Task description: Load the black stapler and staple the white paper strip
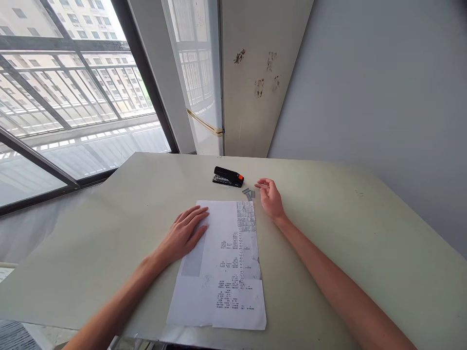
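Observation:
My left hand (pixel 188 231) lies flat on the left side of a white printed sheet of paper (pixel 226 272), its fingers stretched out. Rows of metal staples (pixel 245 216) cover the sheet's upper right corner. Just beyond that corner lie several short grey staple strips (pixel 248 193). To the right of these strips, my right hand (pixel 270 198) hovers or rests on its side with loosely bent fingers and thumb apart; nothing is clearly visible in it. A black stapler (pixel 228 177) with an orange-red end lies closed behind the strips, touched by neither hand.
A pale tabletop (pixel 328 214) stretches around the sheet, with its far edge near a stained cabinet-like panel (pixel 255 116) and a grey wall (pixel 383 87). Large windows (pixel 73 92) stand on the left. Some clutter shows below the table's near edge.

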A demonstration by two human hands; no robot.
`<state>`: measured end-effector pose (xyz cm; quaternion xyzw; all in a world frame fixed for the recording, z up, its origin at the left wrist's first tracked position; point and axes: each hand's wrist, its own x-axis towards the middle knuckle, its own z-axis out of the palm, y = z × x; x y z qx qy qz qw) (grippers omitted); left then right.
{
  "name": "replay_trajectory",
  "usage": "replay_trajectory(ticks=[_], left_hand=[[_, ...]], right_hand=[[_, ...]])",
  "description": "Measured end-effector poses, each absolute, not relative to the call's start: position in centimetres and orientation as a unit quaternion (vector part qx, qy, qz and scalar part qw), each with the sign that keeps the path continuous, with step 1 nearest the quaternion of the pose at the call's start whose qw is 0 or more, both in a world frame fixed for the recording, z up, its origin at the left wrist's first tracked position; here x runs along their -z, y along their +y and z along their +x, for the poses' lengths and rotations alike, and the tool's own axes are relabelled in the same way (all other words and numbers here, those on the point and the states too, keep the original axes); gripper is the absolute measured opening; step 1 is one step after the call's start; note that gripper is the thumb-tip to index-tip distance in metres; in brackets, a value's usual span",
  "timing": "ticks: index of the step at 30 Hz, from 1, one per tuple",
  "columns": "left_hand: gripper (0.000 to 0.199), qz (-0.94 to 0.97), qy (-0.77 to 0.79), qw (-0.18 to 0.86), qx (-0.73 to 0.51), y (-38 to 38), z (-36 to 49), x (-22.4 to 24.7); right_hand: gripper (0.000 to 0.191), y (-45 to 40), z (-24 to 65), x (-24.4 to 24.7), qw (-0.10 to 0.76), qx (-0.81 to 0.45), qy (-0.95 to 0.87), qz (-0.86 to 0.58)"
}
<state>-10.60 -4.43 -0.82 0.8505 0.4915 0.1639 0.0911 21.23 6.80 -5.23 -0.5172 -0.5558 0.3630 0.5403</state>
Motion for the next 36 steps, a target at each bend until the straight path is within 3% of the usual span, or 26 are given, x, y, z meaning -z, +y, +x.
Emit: replay_trajectory(ticks=[12, 23, 29, 36], left_hand=[[0.054, 0.851, 0.497, 0.085, -0.15, -3.8, -10.7, 0.9], [0.05, 0.844, 0.504, 0.045, -0.179, -1.5, -10.7, 0.8], [0.042, 0.85, 0.485, -0.021, -0.207, 4.6, -8.0, -2.1], [0.047, 0.875, 0.478, -0.011, -0.08, 14.4, -3.1, -4.3]], right_hand=[[0.022, -1.4, 30.0, 3.8, 0.48, -0.418, -0.567, -0.523], [0.025, -1.9, 32.2, 4.5, 0.512, -0.447, -0.52, -0.517], [0.026, -2.1, 31.8, 3.7, 0.511, -0.457, -0.519, -0.511], [0.023, -1.9, 31.8, 3.4, 0.518, -0.466, -0.511, -0.503]])
